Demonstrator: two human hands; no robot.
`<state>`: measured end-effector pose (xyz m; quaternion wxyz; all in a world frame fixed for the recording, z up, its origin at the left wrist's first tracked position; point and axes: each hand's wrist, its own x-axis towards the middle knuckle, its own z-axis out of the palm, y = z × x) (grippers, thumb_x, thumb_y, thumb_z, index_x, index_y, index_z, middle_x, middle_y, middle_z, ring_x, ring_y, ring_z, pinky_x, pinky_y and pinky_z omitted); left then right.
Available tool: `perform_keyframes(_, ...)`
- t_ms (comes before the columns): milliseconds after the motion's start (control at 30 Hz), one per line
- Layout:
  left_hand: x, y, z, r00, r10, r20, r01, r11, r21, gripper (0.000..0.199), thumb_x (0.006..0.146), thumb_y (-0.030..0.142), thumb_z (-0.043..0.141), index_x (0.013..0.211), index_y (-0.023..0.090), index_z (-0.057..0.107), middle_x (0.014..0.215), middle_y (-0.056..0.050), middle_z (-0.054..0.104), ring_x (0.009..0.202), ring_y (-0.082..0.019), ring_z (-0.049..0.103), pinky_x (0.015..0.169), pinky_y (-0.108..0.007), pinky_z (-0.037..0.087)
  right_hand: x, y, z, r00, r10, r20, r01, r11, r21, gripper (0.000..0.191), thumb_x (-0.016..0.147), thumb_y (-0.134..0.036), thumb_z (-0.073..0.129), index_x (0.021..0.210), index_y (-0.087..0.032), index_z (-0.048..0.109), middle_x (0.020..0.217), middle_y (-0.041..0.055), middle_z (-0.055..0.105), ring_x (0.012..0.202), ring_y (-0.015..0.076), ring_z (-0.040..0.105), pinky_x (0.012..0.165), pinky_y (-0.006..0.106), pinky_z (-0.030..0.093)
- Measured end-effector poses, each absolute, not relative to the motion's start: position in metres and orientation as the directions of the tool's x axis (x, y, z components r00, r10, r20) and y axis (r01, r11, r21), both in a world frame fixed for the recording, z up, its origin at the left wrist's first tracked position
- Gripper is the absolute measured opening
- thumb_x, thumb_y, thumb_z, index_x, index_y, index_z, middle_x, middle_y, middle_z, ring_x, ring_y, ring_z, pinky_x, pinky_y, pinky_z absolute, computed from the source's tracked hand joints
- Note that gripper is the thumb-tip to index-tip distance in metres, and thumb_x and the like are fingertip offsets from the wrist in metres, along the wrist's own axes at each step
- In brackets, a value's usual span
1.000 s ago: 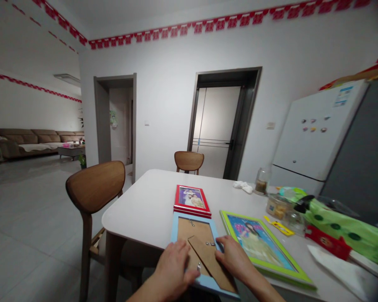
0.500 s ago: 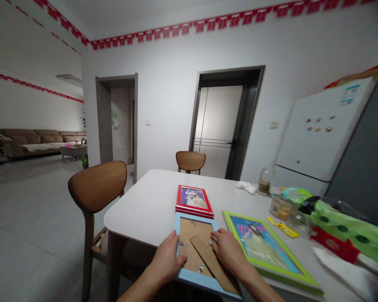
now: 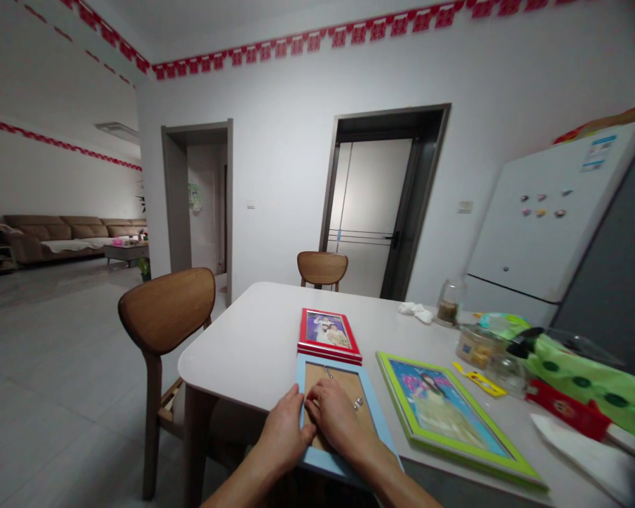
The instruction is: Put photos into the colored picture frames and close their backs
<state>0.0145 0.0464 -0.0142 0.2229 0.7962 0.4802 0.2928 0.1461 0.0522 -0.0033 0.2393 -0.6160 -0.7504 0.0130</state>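
From here I count three picture frames on the table (image 3: 233,353): a blue frame (image 3: 317,460) lying face down at the near edge, a red frame (image 3: 328,357) just beyond it, and a green frame (image 3: 396,395) to its right, the last two each showing a photo. The left hand (image 3: 283,430) lies against the blue frame's left side, while the right hand (image 3: 339,416) rests across its brown backing (image 3: 349,388) with the fingers bent. Together they hide most of that backing, so I cannot tell whether either hand is closed on anything. Two small metal clips (image 3: 358,403) show beside the right hand. Further right sit one glass jar (image 3: 449,303), one white cloth (image 3: 415,312), and a green-dotted bag (image 3: 576,381), partly cut off by clutter and blur.
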Motion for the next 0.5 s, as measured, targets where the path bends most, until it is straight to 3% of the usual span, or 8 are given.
perform_keyframes(333,0.015,0.044,-0.012,0.357,0.907,0.224,0.65,-0.413,0.638,0.054,0.064,0.024,0.052,0.115,0.007,0.047,0.127,-0.013,0.039,0.115,-0.023,0.037,0.097,-0.026,0.025,0.152,0.063,-0.006,-0.055,0.937,0.344,0.915,0.185,-0.36,0.019,0.072,-0.025,0.046,0.066,-0.018,0.063,0.071,0.0039,0.062,0.069,0.0137,0.054,0.063,0.021,0.037)
perform_keyframes(500,0.014,0.042,-0.01,0.364,0.911,0.194,0.663,-0.4,0.632,0.055,0.063,0.025,0.052,0.115,0.007,0.047,0.128,-0.013,0.037,0.115,-0.021,0.036,0.098,-0.026,0.024,0.174,0.083,-0.002,0.039,0.94,0.338,0.932,0.088,-0.353,0.028,0.077,-0.025,0.038,0.082,-0.015,0.064,0.082,0.0081,0.064,0.077,0.0156,0.055,0.07,0.023,0.036)
